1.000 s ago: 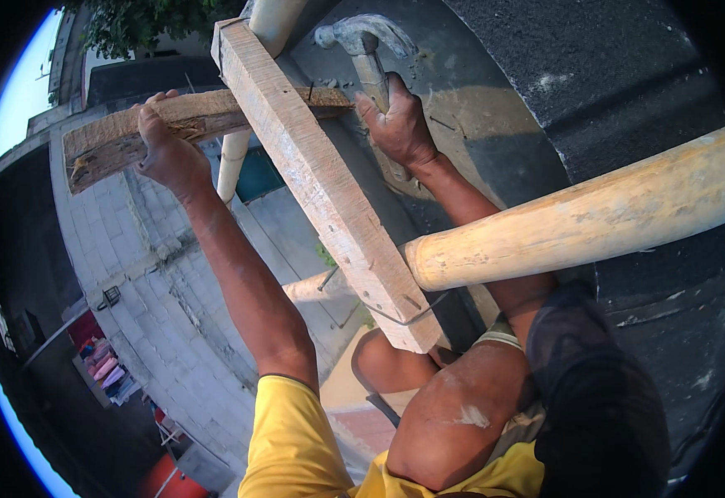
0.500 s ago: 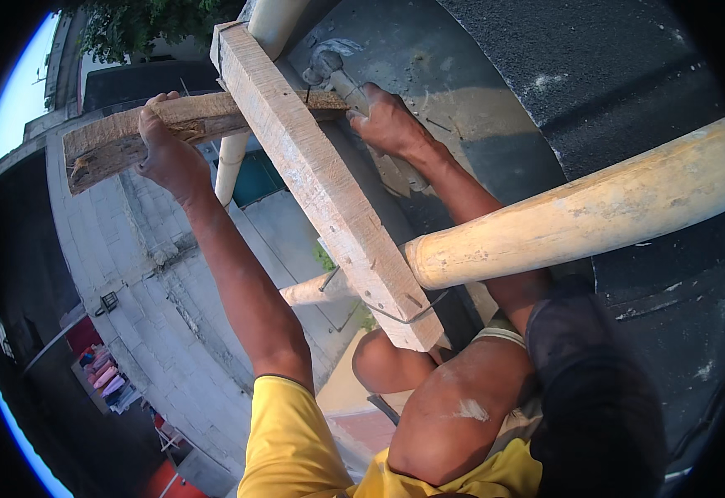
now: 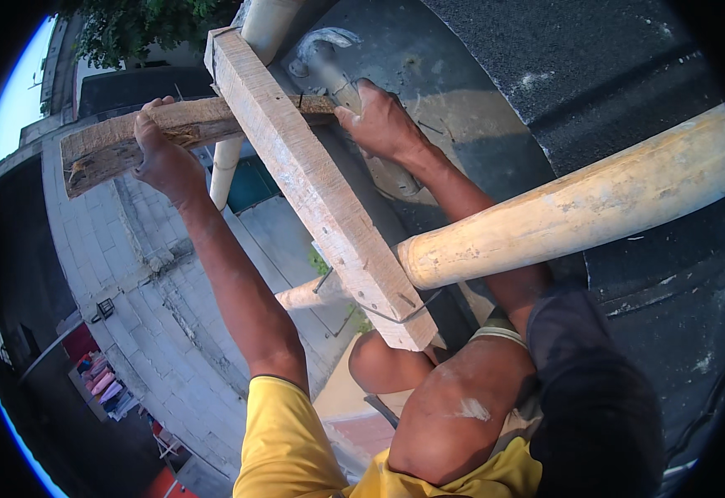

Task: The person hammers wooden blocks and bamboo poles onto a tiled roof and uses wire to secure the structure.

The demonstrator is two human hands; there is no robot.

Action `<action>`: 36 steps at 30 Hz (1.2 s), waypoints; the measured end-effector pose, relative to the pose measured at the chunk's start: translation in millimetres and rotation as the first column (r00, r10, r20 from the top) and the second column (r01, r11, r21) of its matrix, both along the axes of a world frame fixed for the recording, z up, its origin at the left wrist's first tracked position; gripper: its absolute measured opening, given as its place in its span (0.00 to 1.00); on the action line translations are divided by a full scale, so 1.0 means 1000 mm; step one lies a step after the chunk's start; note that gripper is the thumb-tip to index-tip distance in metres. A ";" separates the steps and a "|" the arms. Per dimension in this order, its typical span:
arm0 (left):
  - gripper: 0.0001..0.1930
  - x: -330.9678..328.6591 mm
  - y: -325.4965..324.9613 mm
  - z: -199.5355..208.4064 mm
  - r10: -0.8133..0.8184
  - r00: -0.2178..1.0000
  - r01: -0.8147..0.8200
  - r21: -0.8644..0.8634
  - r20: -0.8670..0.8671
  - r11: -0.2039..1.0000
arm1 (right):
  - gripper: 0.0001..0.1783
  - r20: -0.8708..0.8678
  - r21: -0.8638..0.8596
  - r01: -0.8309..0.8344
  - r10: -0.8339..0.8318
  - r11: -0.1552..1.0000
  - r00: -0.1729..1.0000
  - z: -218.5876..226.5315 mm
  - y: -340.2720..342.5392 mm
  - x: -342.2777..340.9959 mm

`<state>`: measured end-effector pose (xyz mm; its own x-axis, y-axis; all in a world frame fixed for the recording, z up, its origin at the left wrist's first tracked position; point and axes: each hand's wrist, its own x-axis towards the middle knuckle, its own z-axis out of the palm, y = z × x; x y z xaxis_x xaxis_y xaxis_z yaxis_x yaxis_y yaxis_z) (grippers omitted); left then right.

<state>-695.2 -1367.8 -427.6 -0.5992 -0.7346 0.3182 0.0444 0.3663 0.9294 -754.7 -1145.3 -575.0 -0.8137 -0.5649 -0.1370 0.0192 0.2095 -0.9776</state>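
My left hand (image 3: pixel 165 153) grips a short rough wooden board (image 3: pixel 97 153) near its left end, fingers over its top edge. The board passes behind a longer squared timber (image 3: pixel 304 170), which slants from the upper left down toward my knees. My right hand (image 3: pixel 383 124) is closed around the handle of a hammer (image 3: pixel 391 176). The curved metal hammer head (image 3: pixel 321 50) points up and away, slightly blurred. My right thumb is close to the board's right end; whether it touches cannot be made out. Bent nails (image 3: pixel 322 280) stick out beside the timber's near end.
A thick bamboo pole (image 3: pixel 570 207) comes from the right and meets the timber's lower end, with wire around the joint. Other poles (image 3: pixel 226 170) stand behind. Dark sheeting (image 3: pixel 620 91) covers the right side. Far below left lies a grey block wall (image 3: pixel 146 274).
The hammer head has turned and shifted slightly left, showing its curved part more clearly. My right hand has moved a little left and up. The whole view has shifted slightly.
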 end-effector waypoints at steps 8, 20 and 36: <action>0.20 -0.007 0.010 0.000 -0.003 0.999 0.005 -0.047 0.036 0.999 | 0.20 -0.288 0.029 0.161 -0.146 0.986 0.946 -0.023 -0.011 0.016; 0.19 -0.015 0.004 -0.004 -0.021 0.999 0.022 0.008 -0.025 1.000 | 0.17 -0.318 0.038 0.195 -0.173 0.980 0.932 -0.043 -0.017 0.019; 0.20 -0.001 0.007 0.004 0.039 0.999 -0.039 -0.001 0.020 0.999 | 0.17 0.046 0.075 -0.042 0.038 0.996 0.998 -0.005 -0.014 0.014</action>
